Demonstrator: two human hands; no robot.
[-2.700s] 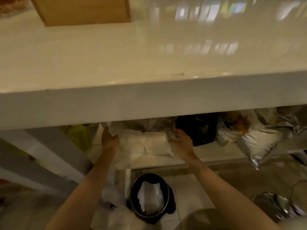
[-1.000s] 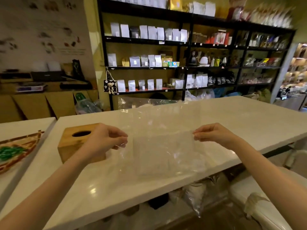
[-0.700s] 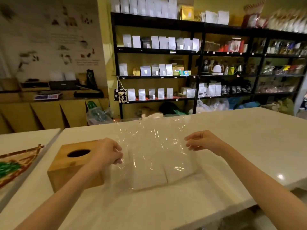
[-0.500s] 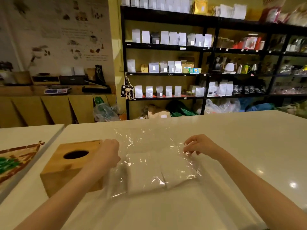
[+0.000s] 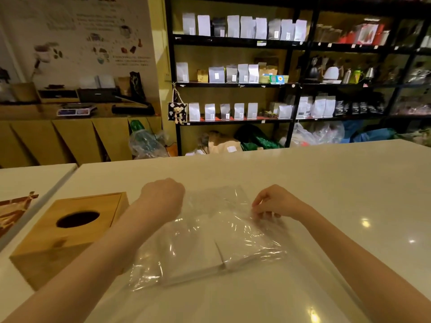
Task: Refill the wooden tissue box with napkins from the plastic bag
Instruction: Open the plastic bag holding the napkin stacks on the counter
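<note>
A clear plastic bag (image 5: 224, 215) lies flat on the white counter (image 5: 326, 183), with two stacks of white napkins (image 5: 198, 255) side by side inside it. My left hand (image 5: 163, 197) grips the bag's far left edge with closed fingers. My right hand (image 5: 272, 203) pinches the bag's far right edge. The wooden tissue box (image 5: 70, 231) stands upright just left of the bag, its oval top hole dark. My left forearm crosses in front of the box's right side.
A second white counter with a patterned mat (image 5: 14, 210) lies at the left, across a narrow gap. Black shelves of pouches and kettles (image 5: 245, 73) fill the back wall. Plastic bags sit on the floor behind the counter.
The bag came up from the shelf under the counter, was held spread above the counter, then came down. It now lies flat on the counter beside the box, both hands still on its edge.
</note>
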